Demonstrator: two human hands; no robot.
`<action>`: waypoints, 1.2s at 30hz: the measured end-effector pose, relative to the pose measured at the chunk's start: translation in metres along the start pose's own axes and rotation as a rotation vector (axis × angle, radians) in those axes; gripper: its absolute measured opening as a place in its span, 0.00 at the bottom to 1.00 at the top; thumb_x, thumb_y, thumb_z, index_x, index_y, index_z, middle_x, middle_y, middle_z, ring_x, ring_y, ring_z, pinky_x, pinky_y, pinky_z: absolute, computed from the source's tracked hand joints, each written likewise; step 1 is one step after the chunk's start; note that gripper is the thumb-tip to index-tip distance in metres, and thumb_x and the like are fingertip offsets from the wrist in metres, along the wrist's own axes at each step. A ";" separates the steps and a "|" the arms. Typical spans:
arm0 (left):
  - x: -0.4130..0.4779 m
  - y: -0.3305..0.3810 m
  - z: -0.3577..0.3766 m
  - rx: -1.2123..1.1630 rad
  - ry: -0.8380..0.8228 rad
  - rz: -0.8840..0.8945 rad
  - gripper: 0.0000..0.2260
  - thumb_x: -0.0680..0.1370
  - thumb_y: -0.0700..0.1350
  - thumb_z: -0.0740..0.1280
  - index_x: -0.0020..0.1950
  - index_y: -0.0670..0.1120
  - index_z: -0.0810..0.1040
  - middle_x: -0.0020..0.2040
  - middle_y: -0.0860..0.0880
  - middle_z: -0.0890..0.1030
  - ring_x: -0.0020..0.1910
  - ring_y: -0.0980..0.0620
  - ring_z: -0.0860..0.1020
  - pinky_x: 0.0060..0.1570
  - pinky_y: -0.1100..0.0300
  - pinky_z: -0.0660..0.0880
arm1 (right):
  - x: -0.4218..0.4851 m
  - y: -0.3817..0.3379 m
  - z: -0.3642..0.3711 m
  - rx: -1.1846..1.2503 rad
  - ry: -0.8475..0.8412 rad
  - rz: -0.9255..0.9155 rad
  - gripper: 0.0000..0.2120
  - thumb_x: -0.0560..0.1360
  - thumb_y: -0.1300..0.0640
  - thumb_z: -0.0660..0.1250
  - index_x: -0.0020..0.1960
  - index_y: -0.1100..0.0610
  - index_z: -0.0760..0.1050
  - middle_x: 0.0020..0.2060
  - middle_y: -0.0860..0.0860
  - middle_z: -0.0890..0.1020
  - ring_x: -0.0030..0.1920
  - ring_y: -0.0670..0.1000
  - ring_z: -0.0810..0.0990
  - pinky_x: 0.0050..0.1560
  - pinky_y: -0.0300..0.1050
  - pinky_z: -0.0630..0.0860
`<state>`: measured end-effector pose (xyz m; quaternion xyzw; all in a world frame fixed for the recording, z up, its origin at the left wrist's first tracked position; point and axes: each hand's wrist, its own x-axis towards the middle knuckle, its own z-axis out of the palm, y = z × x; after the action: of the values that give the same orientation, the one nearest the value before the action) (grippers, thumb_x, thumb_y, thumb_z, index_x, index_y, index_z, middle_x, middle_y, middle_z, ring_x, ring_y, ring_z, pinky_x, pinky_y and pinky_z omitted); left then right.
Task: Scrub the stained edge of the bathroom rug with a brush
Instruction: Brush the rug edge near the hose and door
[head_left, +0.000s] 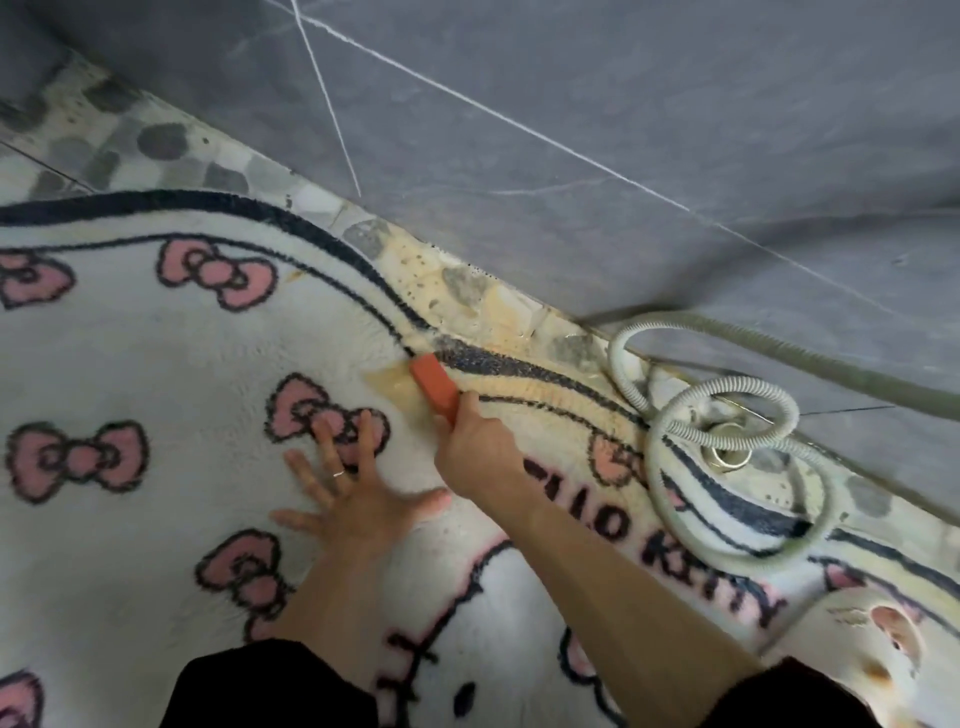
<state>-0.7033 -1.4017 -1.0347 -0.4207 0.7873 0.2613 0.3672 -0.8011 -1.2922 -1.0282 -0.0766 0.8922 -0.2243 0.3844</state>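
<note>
Right hand (480, 447) grips orange brush (435, 383), bristles on yellowed rug (156, 353) edge by the black border. Left hand (348, 493) pressed flat on rug, fingers (370, 434) spread. Grey hose (727, 431) coiled over rug's right edge.

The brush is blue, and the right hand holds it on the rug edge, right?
Not blue: the head view shows the brush is orange. The right hand does hold it on the rug edge.

Only 1 readable text: white fluffy bathroom rug w/ pink bows (156, 364) carries black, pink-edged letters "…LLO KITTY" (654, 551), upside down, starting just right of the right hand (480, 449) fingers. Wrist covers 1st letters.
</note>
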 end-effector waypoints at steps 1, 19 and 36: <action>-0.001 0.000 -0.002 -0.002 -0.019 0.009 0.61 0.47 0.88 0.53 0.70 0.71 0.24 0.74 0.54 0.19 0.73 0.39 0.22 0.64 0.19 0.38 | 0.000 0.006 -0.007 -0.045 0.003 -0.007 0.15 0.84 0.46 0.51 0.64 0.56 0.61 0.44 0.60 0.80 0.43 0.63 0.80 0.38 0.50 0.68; 0.001 -0.006 -0.005 0.025 -0.033 0.061 0.60 0.55 0.85 0.61 0.62 0.66 0.16 0.66 0.53 0.12 0.68 0.37 0.17 0.62 0.20 0.33 | -0.054 0.102 -0.053 -0.285 0.161 0.114 0.18 0.84 0.45 0.52 0.64 0.58 0.64 0.41 0.60 0.83 0.41 0.63 0.82 0.37 0.51 0.69; 0.003 -0.008 -0.003 0.001 -0.017 0.084 0.62 0.56 0.82 0.66 0.69 0.67 0.22 0.66 0.55 0.13 0.69 0.37 0.18 0.63 0.19 0.34 | -0.048 0.117 -0.060 -0.480 0.066 -0.089 0.15 0.83 0.41 0.50 0.58 0.52 0.62 0.39 0.56 0.82 0.37 0.60 0.82 0.36 0.51 0.76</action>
<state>-0.6986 -1.4100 -1.0361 -0.3848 0.8012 0.2799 0.3629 -0.8071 -1.1531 -1.0144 -0.1973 0.9278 -0.0251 0.3155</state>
